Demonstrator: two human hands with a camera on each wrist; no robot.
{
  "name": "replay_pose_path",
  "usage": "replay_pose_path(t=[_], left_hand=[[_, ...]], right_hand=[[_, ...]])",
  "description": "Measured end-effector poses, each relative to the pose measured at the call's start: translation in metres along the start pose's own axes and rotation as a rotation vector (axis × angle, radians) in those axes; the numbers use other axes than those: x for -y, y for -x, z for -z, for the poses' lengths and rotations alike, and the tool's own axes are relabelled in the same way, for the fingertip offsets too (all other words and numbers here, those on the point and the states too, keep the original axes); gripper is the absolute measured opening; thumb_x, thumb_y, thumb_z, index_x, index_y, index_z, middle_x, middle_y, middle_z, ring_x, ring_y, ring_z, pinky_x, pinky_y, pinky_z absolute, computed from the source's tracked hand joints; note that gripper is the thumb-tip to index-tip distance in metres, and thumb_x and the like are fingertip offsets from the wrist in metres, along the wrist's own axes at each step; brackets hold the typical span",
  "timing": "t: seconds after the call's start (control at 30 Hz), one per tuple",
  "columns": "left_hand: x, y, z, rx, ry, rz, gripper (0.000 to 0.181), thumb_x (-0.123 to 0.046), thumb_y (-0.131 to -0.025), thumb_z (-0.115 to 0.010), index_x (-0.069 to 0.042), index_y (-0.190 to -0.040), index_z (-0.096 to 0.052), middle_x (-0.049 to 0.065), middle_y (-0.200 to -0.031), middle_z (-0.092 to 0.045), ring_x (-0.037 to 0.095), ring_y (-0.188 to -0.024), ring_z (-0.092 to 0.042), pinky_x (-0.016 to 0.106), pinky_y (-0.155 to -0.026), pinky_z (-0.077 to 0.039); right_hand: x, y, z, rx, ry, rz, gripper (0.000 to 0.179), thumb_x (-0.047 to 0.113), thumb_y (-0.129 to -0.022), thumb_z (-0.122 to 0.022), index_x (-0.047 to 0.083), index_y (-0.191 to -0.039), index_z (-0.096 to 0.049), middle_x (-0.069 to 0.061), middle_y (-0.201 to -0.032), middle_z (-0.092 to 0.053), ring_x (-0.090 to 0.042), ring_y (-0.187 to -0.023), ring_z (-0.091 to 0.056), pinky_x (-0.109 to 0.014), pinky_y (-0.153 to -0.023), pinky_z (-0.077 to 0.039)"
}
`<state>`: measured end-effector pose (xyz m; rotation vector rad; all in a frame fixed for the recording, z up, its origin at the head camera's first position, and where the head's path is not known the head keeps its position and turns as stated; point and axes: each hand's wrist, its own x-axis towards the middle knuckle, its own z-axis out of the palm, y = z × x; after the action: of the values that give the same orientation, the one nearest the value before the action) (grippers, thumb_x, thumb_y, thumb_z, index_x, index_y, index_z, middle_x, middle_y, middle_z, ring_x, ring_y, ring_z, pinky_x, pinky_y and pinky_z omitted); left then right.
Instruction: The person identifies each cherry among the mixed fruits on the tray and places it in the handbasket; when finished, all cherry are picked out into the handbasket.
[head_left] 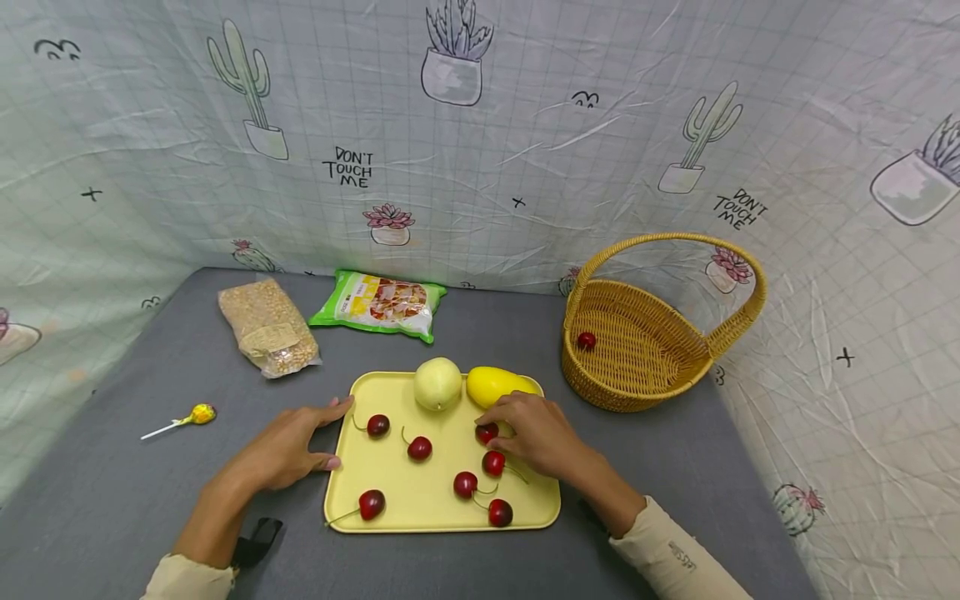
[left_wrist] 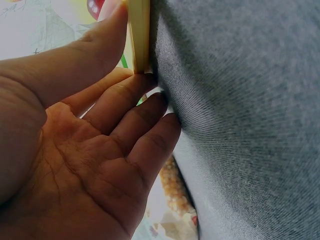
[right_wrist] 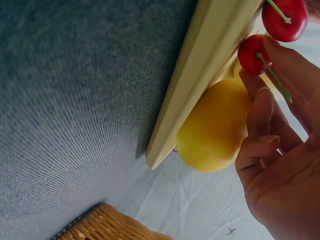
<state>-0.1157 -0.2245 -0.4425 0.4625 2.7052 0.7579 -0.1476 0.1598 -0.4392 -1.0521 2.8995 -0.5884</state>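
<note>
On the yellow tray (head_left: 442,518) lie several dark red cherries (head_left: 420,448) with green stems. My right hand (head_left: 534,429) is over the tray's right side, and its thumb and fingertips pinch one cherry (right_wrist: 252,54) by its sides. Another cherry (right_wrist: 286,19) is close by in the right wrist view. A yellow mango-like fruit (head_left: 491,385) and a round pale green fruit (head_left: 438,385) sit along the tray's far edge. At the left edge, my left hand (head_left: 281,450) touches the tray with thumb and fingers spread; the left wrist view shows the fingers nearly straight.
To the right stands a wicker basket (head_left: 637,387) with a tall handle and one cherry (head_left: 587,340) inside. A bag of corn kernels (head_left: 268,327) and a green-edged food packet (head_left: 382,304) lie behind the tray. A yellow lollipop (head_left: 201,414) is at the left.
</note>
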Motion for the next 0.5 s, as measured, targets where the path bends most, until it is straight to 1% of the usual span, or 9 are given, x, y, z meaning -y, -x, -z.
replay_pose_path(t=[0.13,0.3,0.4,0.5], left_hand=[[0.0,0.0,0.0,0.004,0.0,0.003,0.091,-0.025,-0.085,-0.089,-0.005,-0.162,-0.044,0.036,-0.158,-0.044,0.059,-0.143,-0.046,0.071,-0.11,-0.045],[0.0,0.0,0.0,0.006,-0.003,0.004,0.091,-0.026,-0.085,-0.089,-0.004,-0.162,-0.044,0.037,-0.158,-0.044,0.06,-0.143,-0.046,0.071,-0.109,-0.045],[0.001,-0.001,0.0,0.006,-0.006,0.005,0.091,-0.026,-0.085,-0.089,-0.004,-0.162,-0.044,0.037,-0.158,-0.044,0.06,-0.142,-0.046,0.071,-0.109,-0.045],[0.001,-0.001,0.0,0.003,-0.008,0.003,0.091,-0.027,-0.085,-0.09,-0.005,-0.162,-0.045,0.037,-0.158,-0.044,0.06,-0.142,-0.046,0.071,-0.109,-0.045]], right_hand=[[0.0,0.0,0.001,-0.037,-0.006,0.008,0.029,0.024,-0.084,-0.093,0.023,-0.112,-0.084,0.006,-0.105,-0.079,-0.012,-0.094,-0.068,-0.029,-0.073,-0.056],[0.0,0.0,0.004,-0.125,-0.024,0.037,0.029,0.025,-0.08,-0.096,0.022,-0.108,-0.085,0.006,-0.102,-0.081,-0.012,-0.093,-0.067,-0.027,-0.073,-0.056],[-0.002,0.0,0.007,-0.176,-0.038,0.058,0.03,0.023,-0.079,-0.096,0.02,-0.107,-0.085,0.006,-0.103,-0.082,-0.014,-0.092,-0.065,-0.024,-0.072,-0.055],[-0.003,0.0,0.011,-0.221,-0.059,0.069,0.031,0.021,-0.079,-0.097,0.019,-0.108,-0.085,0.006,-0.103,-0.082,-0.015,-0.086,-0.063,-0.022,-0.069,-0.051]])
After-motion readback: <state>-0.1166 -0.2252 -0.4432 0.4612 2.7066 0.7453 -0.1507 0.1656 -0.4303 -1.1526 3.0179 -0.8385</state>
